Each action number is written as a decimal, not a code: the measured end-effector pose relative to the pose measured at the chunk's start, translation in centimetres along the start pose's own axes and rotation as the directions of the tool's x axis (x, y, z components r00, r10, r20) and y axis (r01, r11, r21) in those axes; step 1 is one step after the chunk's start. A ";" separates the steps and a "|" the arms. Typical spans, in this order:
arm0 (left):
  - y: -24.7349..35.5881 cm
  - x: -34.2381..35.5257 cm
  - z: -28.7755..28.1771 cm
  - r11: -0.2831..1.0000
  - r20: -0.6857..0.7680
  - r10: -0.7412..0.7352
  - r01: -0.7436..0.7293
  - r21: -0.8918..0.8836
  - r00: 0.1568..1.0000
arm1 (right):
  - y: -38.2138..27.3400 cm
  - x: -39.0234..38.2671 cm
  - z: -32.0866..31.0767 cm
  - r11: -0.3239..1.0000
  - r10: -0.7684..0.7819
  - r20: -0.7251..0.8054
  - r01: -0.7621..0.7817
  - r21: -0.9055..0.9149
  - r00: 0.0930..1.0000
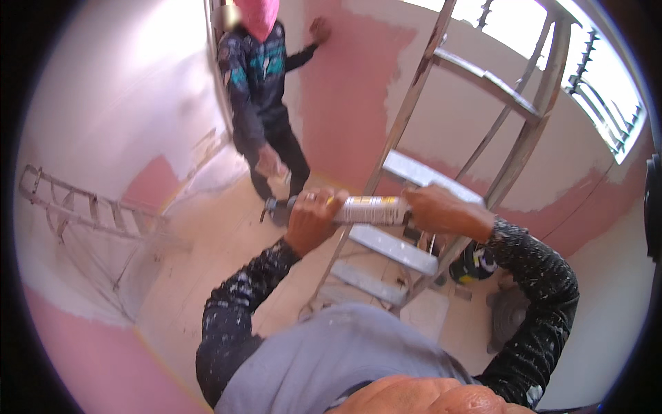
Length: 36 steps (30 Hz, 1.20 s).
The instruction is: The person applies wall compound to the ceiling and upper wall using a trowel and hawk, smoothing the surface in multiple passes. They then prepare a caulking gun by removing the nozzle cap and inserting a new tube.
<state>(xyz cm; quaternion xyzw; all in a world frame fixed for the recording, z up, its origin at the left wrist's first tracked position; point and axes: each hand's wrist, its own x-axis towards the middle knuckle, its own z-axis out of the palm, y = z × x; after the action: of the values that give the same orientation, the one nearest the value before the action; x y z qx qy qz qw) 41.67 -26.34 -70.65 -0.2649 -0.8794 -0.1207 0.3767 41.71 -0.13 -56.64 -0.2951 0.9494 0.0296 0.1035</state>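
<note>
A white sealant cartridge (374, 210) with a printed label lies roughly level in front of my chest, spanning the gap between my hands. My left hand (315, 219) is wrapped round its left end. Out past that hand sticks a dark metal piece with a hooked tip (267, 209), which resembles the rod end of a caulking gun; the rest is hidden by my fingers. Closed over the cartridge's right end is my right hand (448, 212), slightly blurred. Both dark sleeves are spattered with white.
A stepladder (393, 250) stands directly beyond my hands. Another ladder (103, 210) leans at the left. A co-worker (258, 90) in dark clothes touches the part-pink wall (345, 83). A dark bucket (472, 262) and a round grey object (509, 319) sit on the floor at right.
</note>
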 end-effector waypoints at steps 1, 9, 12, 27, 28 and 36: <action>-0.3 -0.5 0.4 0.998 -0.037 0.055 -0.054 0.031 0.998 | 0.6 0.6 0.4 0.998 0.047 0.047 -0.048 0.037 0.998; 0.6 0.1 -0.5 0.996 0.100 0.040 -0.048 0.073 0.994 | 3.5 1.9 2.0 0.997 -0.030 0.136 0.039 -0.063 0.990; 1.1 -0.6 -0.1 0.999 0.254 0.013 0.001 -0.055 0.967 | 3.8 0.6 3.3 0.993 -0.107 0.043 0.109 -0.039 0.993; 5.2 -4.2 2.4 0.916 0.722 0.133 0.194 -0.352 0.679 | 6.6 -0.9 14.3 0.975 -0.221 0.362 0.200 0.096 0.905; 5.3 -4.0 2.3 0.934 0.722 0.100 0.186 -0.306 0.685 | 7.1 -0.8 14.0 0.967 -0.252 0.341 0.224 0.120 0.905; 2.0 -2.3 4.3 0.415 0.844 0.338 0.740 -0.530 0.415 | 5.6 -2.2 10.9 0.825 -0.395 -0.062 0.325 -0.462 0.916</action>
<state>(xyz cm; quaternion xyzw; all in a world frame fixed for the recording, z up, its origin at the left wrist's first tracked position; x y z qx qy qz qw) 41.54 -23.78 -75.21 -0.3003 -0.7550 -0.4561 -0.3629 42.24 7.00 -66.89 -0.4862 0.8495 0.2014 -0.0365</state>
